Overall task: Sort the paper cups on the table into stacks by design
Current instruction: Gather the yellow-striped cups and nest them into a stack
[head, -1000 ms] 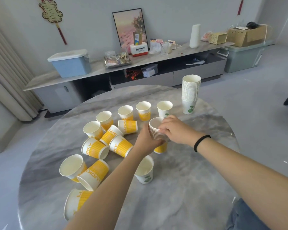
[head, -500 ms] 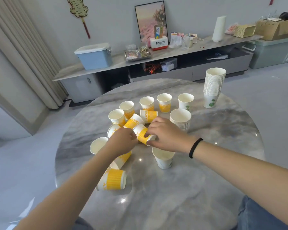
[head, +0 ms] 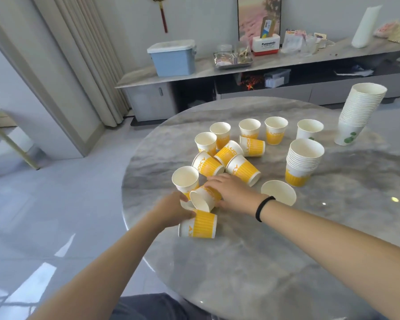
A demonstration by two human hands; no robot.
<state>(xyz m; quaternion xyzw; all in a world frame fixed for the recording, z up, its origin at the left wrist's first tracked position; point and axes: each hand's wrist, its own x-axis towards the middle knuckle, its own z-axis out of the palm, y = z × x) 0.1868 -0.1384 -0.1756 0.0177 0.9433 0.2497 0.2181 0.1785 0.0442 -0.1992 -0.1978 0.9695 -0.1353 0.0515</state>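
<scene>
Several loose yellow "LUCKY" cups (head: 243,169) stand or lie at the left of the round marble table (head: 286,262). My right hand (head: 231,192) grips one tipped yellow cup (head: 203,198) from above. My left hand (head: 172,211) pinches a white cup rim just left of it, above another yellow cup on its side (head: 198,226); that pinched cup is mostly hidden. A short stack of yellow cups (head: 303,162) stands to the right. A tall stack of green-leaf cups (head: 360,112) stands at the far right, one loose green-leaf cup (head: 308,130) beside it. A white cup (head: 278,192) sits behind my right wrist.
The table's left edge runs close to the cups under my hands, with grey floor beyond. A low sideboard (head: 275,65) along the wall carries a blue box (head: 172,57), a tray and other clutter. A curtain hangs at the left.
Both hands left the yellow stack and moved left and nearer, to the fallen cups at the table's left edge. The view swung left.
</scene>
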